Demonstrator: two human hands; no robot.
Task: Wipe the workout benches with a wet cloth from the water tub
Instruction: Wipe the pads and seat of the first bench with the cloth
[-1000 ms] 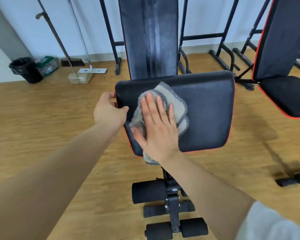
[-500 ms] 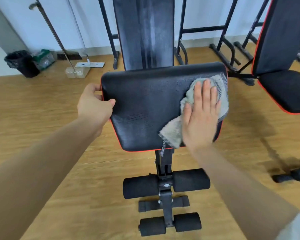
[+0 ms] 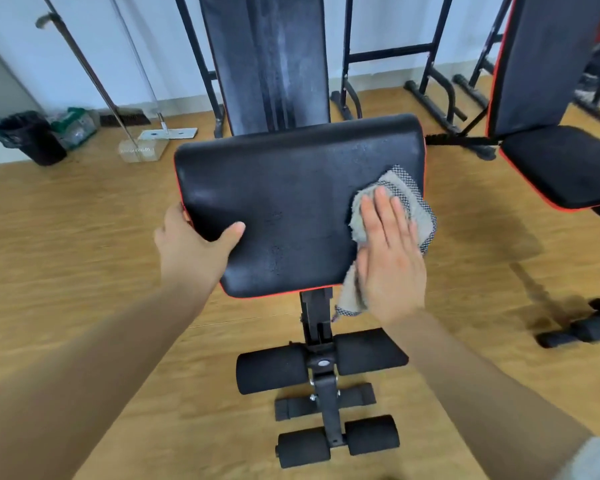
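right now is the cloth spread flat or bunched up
Bunched: cloth crumpled under the right hand, a corner hanging off the seat.

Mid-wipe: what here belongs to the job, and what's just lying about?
Job: cloth, bench seat, its backrest, neighbouring bench, left hand, right hand.
Lying about: black bin, broom, clear dustpan, flat mop.

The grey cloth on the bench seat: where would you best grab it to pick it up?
On the grey cloth, probably the loose corner, pinched from the near side: it dangles free off the seat edge, while the rest lies flat under the right hand.
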